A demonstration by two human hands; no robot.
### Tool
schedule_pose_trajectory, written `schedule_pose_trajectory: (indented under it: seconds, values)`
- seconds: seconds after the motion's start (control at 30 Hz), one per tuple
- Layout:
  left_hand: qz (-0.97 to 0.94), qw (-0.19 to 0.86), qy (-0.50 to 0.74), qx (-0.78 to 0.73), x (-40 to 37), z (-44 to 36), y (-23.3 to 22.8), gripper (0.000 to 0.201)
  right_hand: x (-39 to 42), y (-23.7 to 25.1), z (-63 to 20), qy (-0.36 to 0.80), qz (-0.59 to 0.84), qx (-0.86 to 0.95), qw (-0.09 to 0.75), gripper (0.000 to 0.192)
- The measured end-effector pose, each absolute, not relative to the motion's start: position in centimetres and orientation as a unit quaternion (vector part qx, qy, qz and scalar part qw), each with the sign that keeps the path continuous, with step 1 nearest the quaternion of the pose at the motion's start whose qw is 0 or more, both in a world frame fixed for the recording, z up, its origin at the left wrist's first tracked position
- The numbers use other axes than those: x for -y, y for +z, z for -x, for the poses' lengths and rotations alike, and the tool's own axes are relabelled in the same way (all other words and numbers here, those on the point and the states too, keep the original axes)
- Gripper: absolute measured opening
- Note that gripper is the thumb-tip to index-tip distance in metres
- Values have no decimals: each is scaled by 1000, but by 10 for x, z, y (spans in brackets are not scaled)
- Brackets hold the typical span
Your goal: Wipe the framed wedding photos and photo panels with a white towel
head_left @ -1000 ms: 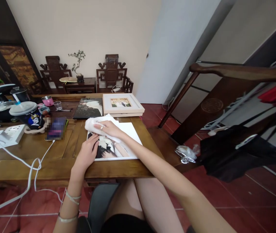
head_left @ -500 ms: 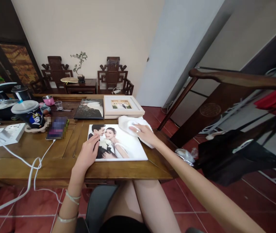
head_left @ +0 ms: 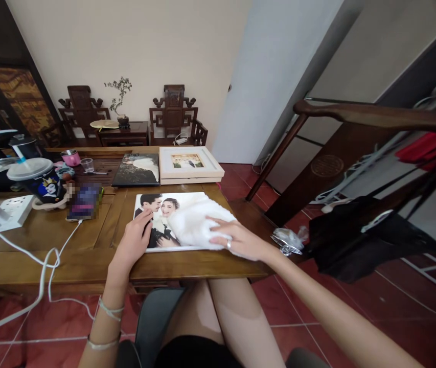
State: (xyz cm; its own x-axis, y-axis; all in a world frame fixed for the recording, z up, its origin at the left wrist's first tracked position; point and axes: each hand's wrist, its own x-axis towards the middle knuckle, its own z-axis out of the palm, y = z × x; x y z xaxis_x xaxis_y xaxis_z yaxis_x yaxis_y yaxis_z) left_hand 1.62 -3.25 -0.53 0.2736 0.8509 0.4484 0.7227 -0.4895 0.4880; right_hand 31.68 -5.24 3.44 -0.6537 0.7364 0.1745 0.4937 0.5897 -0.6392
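A photo panel [head_left: 149, 204] showing a couple lies flat near the front edge of the wooden table [head_left: 156, 268]. My left hand [head_left: 133, 239] rests on the panel's left side, fingers stretched out flat. On the panel's right half lies a white cloth [head_left: 192, 222], bunched and hanging slightly past the panel's right edge. My right hand [head_left: 241, 240], with a ring on one finger, presses on this cloth and holds it against the panel. The lower right corner of the panel is hidden beneath cloth and hand.
Behind the panel lie a dark photo panel [head_left: 128, 171] and a pale framed picture [head_left: 192, 174]. To the left are a phone [head_left: 85, 202] on a cable, a lidded cup [head_left: 49, 186] and a power strip [head_left: 13, 212]. A wooden chair [head_left: 328, 158] stands at right.
My right hand has moved the white cloth from the panel's upper right corner toward its lower right, over more of the picture. My left hand stays on the left side.
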Motion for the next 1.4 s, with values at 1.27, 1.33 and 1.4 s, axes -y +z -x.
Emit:
schedule_pose_trajectory:
  seconds: [1.27,1.33,1.4]
  values:
    - [-785,105,359,-493,33,-15,-7,35,-46,38,-247,228,402,838,290,41]
    - [-784,106,361,-495,33,-16,-6,36,-32,36,-239,205,389,851,286,36]
    - [-784,108,361,-494,33,-16,-6,37,-6,36,-236,183,359,876,266,34]
